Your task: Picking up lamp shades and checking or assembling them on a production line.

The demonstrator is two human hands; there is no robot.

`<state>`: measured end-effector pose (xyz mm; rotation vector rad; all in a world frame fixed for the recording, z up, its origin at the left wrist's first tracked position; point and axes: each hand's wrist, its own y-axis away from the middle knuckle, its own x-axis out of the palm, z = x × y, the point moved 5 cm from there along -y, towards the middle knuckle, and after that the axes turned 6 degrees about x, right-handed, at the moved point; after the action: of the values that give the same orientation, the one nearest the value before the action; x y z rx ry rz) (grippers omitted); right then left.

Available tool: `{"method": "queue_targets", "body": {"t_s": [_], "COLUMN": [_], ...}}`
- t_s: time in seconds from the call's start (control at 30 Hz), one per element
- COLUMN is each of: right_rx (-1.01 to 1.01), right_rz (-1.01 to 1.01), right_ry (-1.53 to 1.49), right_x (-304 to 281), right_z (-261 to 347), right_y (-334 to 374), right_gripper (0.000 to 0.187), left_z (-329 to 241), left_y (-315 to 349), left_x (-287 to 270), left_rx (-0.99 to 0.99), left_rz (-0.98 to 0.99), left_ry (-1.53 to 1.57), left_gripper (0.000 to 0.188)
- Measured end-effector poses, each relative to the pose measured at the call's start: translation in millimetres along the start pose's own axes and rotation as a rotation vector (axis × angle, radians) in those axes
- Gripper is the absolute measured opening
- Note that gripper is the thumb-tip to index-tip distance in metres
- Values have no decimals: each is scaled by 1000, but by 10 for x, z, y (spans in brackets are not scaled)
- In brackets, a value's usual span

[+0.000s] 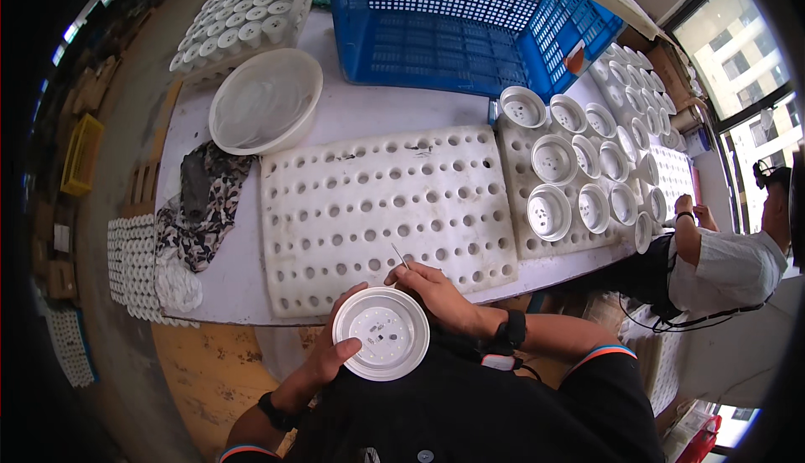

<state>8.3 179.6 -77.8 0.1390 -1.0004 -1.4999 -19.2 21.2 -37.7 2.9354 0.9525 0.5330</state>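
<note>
My left hand [329,351] is closed on the rim of a round white lamp housing [402,354], its thumb over the edge. Inside the housing lies a white disc dotted with small LEDs and a few dark components. Just beyond the housing, my right hand [440,297] pinches a thin, pointed metal tool [397,252], its tip angled up and away. Whether this is a pair of tweezers or a pick I cannot tell. In front of both hands lies a white foam tray [381,219] with rows of round holes.
Several white lamp housings [553,159] stand on another foam tray at the right. A blue plastic crate [419,52] and a white basin [267,102] are farther back. Camouflage-patterned cloth [205,211] lies at the left. At the far right a co-worker [721,266] works at the table.
</note>
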Motion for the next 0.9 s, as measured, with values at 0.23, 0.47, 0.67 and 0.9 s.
{"method": "queue_targets", "body": {"t_s": [0.23,0.47,0.67,0.9], "right_rx": [-162,-294,-241,-412], "right_rz": [-36,69,73,-63], "right_ry": [135,253,199,97], "right_x": [115,362,327,344], "right_z": [264,467,386,602], "right_y": [-60,65,255,108], "right_gripper": [29,27,27,25], "left_z": [23,-260,-125,-335], "left_y": [-12,-97,113,-122], "left_x": [39,106,34,40], "left_rx": [72,-57,179,269], "left_rz": [-83,61,-227,-278], "left_ry": [178,185,219,251], "left_gripper": [91,105,106,74]}}
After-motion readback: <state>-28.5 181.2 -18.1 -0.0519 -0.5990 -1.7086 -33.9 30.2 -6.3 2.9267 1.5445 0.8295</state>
